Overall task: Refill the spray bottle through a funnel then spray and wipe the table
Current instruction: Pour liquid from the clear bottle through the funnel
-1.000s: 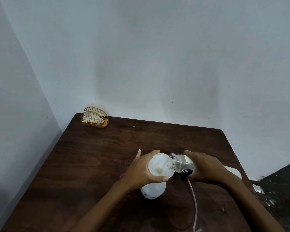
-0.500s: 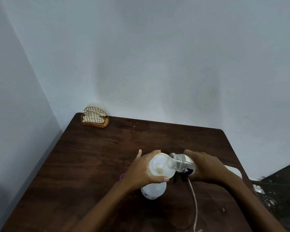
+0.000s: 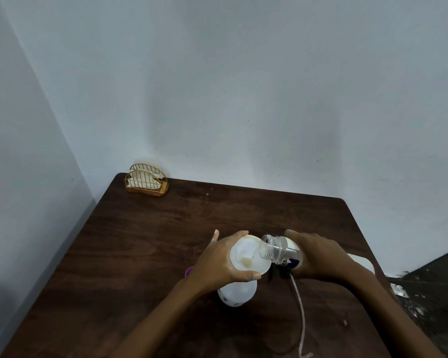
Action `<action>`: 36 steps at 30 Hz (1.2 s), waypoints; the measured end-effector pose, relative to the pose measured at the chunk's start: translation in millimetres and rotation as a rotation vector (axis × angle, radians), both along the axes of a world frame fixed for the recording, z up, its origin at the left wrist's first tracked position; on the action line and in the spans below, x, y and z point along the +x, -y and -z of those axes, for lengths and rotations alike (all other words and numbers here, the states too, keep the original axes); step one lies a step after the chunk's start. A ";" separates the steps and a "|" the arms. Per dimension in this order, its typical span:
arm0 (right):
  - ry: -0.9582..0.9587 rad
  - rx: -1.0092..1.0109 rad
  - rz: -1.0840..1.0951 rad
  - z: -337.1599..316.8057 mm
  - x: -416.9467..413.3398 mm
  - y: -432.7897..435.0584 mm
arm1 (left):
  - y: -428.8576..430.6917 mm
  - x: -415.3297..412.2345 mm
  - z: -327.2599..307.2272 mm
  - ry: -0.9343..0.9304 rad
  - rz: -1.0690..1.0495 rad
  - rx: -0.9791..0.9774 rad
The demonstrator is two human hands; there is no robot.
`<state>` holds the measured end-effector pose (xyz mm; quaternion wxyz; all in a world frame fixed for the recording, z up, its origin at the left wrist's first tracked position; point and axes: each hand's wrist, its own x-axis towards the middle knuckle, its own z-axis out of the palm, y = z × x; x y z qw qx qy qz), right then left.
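Observation:
A white funnel [image 3: 246, 257] sits in the neck of a white spray bottle [image 3: 237, 293] standing on the dark wooden table [image 3: 140, 241]. My left hand [image 3: 217, 262] grips the funnel's rim, thumb across its near edge. My right hand [image 3: 318, 257] holds a clear refill bottle [image 3: 279, 250] tipped on its side, its open mouth over the funnel bowl. A little yellowish liquid lies in the funnel. The black spray head [image 3: 282, 273] lies under the refill bottle, its thin dip tube [image 3: 301, 313] trailing toward me.
A gold wire napkin holder [image 3: 146, 183] with white napkins stands at the table's far left corner. A purple object [image 3: 189, 271] peeks out behind my left wrist. A white flat thing [image 3: 362, 262] lies at the right edge. Walls close in behind and left.
The refill bottle's mouth has dipped slightly lower toward the funnel. Both hands stay in place.

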<state>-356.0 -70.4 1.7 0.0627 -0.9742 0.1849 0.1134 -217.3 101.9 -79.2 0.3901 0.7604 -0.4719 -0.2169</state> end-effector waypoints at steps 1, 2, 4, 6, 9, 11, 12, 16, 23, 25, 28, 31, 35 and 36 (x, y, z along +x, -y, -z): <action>-0.001 0.003 0.002 0.4 0.0 0.0 | 0.0 0.0 -1.0 0.002 0.001 -0.002; -0.002 0.004 0.003 0.6 0.0 0.0 | 0.1 0.0 -1.2 0.002 0.002 -0.002; -0.003 -0.004 0.000 0.8 -0.6 -0.4 | -0.5 -0.6 -2.4 -0.001 0.000 -0.008; -0.007 -0.014 -0.008 0.0 -1.0 -1.4 | -1.2 -0.8 -1.9 -0.006 0.003 -0.011; -0.008 -0.016 -0.010 -1.8 -1.8 -2.4 | -1.5 -1.0 -0.4 -0.002 0.002 -0.002; -0.005 -0.014 -0.004 -2.2 -2.3 -2.3 | -1.5 -0.8 0.0 0.000 0.001 0.003; -0.004 -0.012 -0.001 -2.3 -2.4 -2.1 | -1.5 -0.6 0.1 -0.004 0.001 0.002; 0.001 -0.011 0.000 -2.4 -2.5 -1.3 | -1.9 -1.2 -1.7 -0.008 0.004 -0.008; -0.004 -0.022 -0.005 -3.5 -2.9 -1.9 | -3.4 -1.9 -3.8 -0.005 0.000 -0.015; -0.004 -0.023 -0.002 -3.4 -2.6 -2.2 | -3.6 -2.2 -4.1 -0.008 0.000 -0.013; 0.000 -0.021 -0.006 -3.4 -2.6 -3.1 | -3.6 -1.6 -3.0 -0.008 0.000 -0.007; 0.002 -0.023 -0.003 -3.7 -2.8 -4.0 | -3.3 -1.2 -3.0 -0.013 0.005 -0.006; -0.003 -0.022 -0.008 -5.4 -2.8 -5.2 | -3.1 -1.2 -4.0 -0.018 0.003 -0.016; -0.006 -0.019 -0.011 -5.9 -2.9 -5.3 | -3.1 -1.4 -4.6 -0.021 0.003 -0.017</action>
